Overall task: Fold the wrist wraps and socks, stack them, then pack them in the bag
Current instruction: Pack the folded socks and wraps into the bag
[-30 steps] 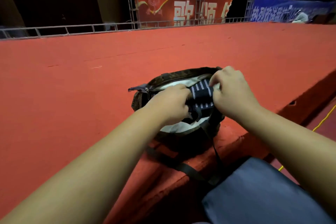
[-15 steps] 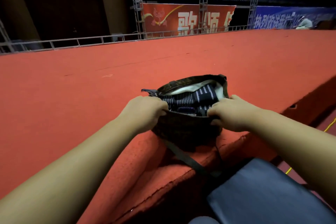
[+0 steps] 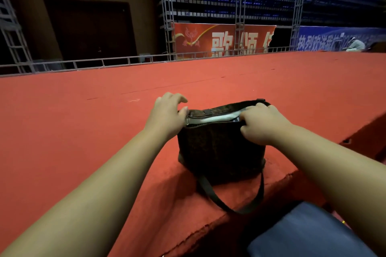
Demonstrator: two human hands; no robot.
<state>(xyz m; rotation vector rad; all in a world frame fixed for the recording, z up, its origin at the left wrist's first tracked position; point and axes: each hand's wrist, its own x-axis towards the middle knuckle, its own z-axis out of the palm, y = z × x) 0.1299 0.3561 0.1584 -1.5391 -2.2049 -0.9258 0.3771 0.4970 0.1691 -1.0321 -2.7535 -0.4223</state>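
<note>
Bag [image 3: 219, 148] mid-frame looks soft and light; left hand [image 3: 167, 115] pinches its end, right hand [image 3: 261, 125] grips its firmer rim.

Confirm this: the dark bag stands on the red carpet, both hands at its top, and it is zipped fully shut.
Not quite. The bag is not zipped shut: the head view shows its top gaping, with pale lining visible between the left hand and the right hand. The rest holds: it stands on the red carpet, both hands at its top.
</note>
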